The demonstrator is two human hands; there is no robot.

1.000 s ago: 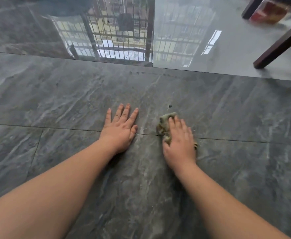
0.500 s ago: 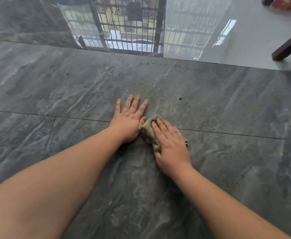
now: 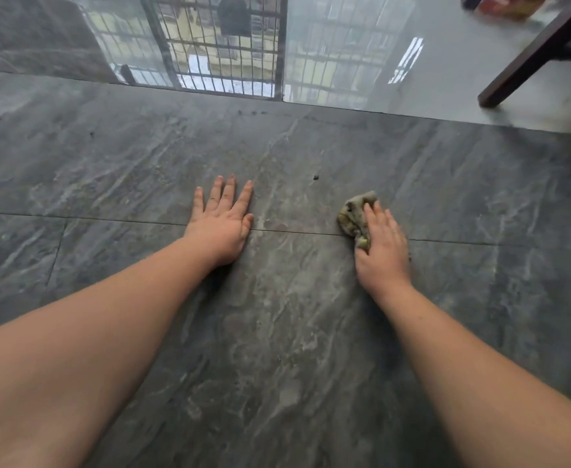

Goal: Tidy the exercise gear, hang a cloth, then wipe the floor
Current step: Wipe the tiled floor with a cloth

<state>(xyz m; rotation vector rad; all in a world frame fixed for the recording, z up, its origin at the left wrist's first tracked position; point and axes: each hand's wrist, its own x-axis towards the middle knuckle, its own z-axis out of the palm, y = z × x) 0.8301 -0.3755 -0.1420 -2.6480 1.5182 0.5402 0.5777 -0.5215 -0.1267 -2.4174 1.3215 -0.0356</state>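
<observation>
Head view: your right hand [image 3: 382,248] has its fingers [image 3: 373,216] pressed over the wadded rag [image 3: 355,214] on the grey floor [image 3: 277,332], right at the tile seam. Left hand [image 3: 221,222] lies flat and released, well apart. The rag looks soft and light, so palm its middle or it'll probably bunch.

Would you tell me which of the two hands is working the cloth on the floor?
The right hand presses the crumpled cloth onto the tile; the left hand lies flat and bare on the floor, fingers spread.
</observation>
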